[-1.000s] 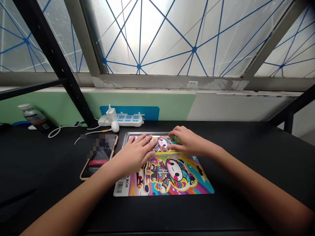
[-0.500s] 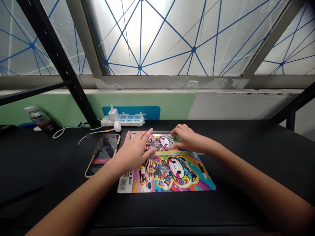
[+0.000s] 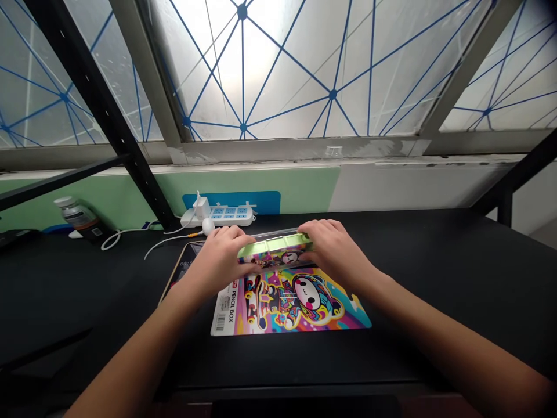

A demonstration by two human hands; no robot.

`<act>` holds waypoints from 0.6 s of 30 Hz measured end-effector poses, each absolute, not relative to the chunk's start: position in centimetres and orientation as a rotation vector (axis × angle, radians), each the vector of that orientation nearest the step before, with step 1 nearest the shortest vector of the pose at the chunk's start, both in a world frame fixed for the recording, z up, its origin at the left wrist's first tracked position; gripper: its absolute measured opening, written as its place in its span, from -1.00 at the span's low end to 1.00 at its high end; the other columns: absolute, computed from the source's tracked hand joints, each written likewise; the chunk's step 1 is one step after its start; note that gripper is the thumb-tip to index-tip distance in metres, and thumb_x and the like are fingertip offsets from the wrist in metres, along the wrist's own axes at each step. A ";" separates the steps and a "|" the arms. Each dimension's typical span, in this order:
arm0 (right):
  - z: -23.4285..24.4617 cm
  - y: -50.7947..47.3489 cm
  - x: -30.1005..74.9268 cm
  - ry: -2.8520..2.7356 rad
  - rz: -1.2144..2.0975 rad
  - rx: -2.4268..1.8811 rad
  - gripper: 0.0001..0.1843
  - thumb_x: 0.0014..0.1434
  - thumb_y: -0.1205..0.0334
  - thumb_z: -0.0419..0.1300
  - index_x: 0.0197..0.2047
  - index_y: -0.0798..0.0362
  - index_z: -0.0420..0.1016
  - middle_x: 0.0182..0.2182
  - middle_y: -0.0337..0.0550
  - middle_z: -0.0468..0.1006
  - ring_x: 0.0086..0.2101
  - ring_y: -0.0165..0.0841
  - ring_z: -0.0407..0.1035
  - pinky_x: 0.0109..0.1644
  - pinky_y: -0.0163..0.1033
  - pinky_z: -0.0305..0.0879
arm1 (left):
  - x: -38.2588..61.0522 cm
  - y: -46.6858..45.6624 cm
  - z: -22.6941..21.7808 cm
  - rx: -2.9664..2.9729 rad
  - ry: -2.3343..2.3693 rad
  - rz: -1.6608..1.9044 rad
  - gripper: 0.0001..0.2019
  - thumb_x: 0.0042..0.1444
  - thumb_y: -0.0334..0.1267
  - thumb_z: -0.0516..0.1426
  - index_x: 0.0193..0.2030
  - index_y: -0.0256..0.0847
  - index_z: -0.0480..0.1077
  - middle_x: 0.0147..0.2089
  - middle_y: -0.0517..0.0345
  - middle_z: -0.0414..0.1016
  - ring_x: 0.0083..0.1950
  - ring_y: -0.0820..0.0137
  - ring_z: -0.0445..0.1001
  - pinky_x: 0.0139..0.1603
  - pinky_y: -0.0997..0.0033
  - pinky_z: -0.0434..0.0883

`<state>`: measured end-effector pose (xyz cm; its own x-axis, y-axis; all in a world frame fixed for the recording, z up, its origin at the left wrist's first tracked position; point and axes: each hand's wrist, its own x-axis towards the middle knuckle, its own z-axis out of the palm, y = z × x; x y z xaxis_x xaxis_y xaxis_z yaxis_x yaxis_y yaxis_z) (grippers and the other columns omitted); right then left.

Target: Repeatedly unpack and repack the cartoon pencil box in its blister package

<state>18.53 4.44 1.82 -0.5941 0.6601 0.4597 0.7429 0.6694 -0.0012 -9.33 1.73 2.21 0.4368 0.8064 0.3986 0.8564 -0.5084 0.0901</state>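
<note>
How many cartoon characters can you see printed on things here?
2. One large on the printed pencil box card lying on the black desk; one small on the green-edged box between the left hand and right hand. Hands may hide more.

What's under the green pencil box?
A cartoon-printed card lies below the pencil box; the box, left hand and right hand hide its far edge.

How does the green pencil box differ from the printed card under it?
The lime-green pencil box is held between the left hand and right hand; the printed card lies flat on the black table. The box is thick, the card thin. The box shows a green edge, the card a barcode. Both bear the same cartoon character.
</note>
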 end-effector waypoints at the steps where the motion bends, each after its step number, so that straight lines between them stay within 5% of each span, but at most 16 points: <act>1: 2.2 3.6 18.7 -2.433 -0.345 -1.037 -0.65 0.28 0.32 0.21 0.13 0.02 0.38 -0.02 0.02 0.56 -0.05 -0.05 0.42 0.09 0.08 0.26 | -9.3 0.9 2.6 -2.544 -1.438 -0.666 -0.70 0.19 -0.14 0.31 0.02 -0.17 0.47 -0.02 -0.02 0.52 0.00 0.10 0.47 0.06 -0.02 0.45; 8: 1.1 -4.8 22.2 -2.271 -0.444 -0.814 -0.44 0.33 0.41 0.11 0.33 -0.22 0.31 -0.05 -0.12 0.64 -0.01 -0.12 0.49 0.10 0.04 0.36 | -8.0 -8.1 0.0 -2.497 -1.316 -1.105 -0.61 0.30 -0.45 0.13 0.19 0.00 0.31 0.18 0.00 0.45 0.22 0.12 0.41 0.19 0.05 0.46; 15: -4.2 -6.8 23.1 -2.319 -0.254 -0.808 -0.54 0.32 0.46 0.11 0.24 -0.02 0.37 0.16 -0.01 0.59 0.17 -0.14 0.45 0.16 0.02 0.44 | -7.5 -11.0 -5.1 -2.539 -1.649 -1.197 -0.60 0.32 -0.34 0.14 0.24 0.08 0.25 0.34 -0.01 0.35 0.40 0.08 0.32 0.35 -0.07 0.39; 18: -5.0 -7.0 23.3 -2.329 -0.122 -0.866 -0.59 0.33 0.43 0.14 0.21 -0.01 0.38 0.19 0.03 0.55 0.21 -0.16 0.41 0.21 0.03 0.41 | -7.7 -11.0 -4.9 -2.551 -1.944 -1.245 -0.35 0.19 -0.18 0.31 0.35 0.12 0.14 0.42 -0.02 0.27 0.42 0.01 0.30 0.36 -0.10 0.37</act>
